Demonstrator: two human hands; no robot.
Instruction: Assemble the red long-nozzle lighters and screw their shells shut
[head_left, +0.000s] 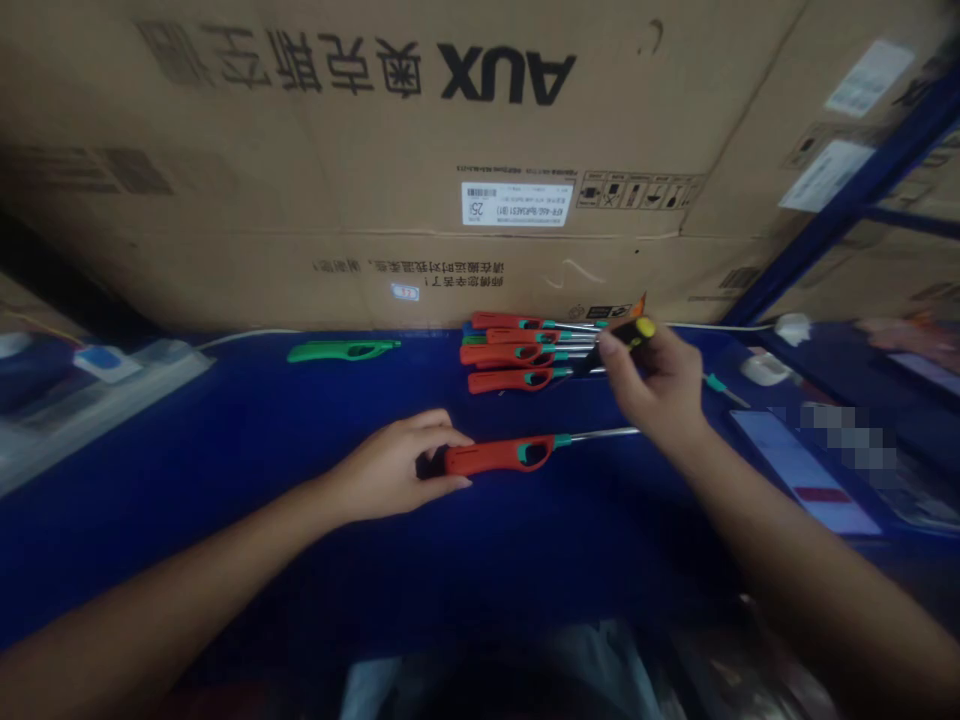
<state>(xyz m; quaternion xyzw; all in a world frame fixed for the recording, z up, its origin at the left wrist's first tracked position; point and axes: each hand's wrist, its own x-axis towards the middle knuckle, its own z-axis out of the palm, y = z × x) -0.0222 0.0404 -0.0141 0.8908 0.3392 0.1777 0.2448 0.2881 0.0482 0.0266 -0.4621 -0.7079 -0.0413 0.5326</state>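
My left hand is closed, thumb and fingers pinching the butt end of a red gas lighter that lies crosswise with its long metal tube to the right. My right hand grips what looks like a screwdriver with a black and yellow handle, raised above the tubes of the other lighters; its tip is hard to make out. Several more red lighters lie side by side just behind. A green lighter body rests farther left, with no metal tube visible.
A large cardboard box with upside-down print stands behind the blue tabletop. On the right lie a flat white and red card, a small white object and a teal-ended piece. A blue metal frame rises there.
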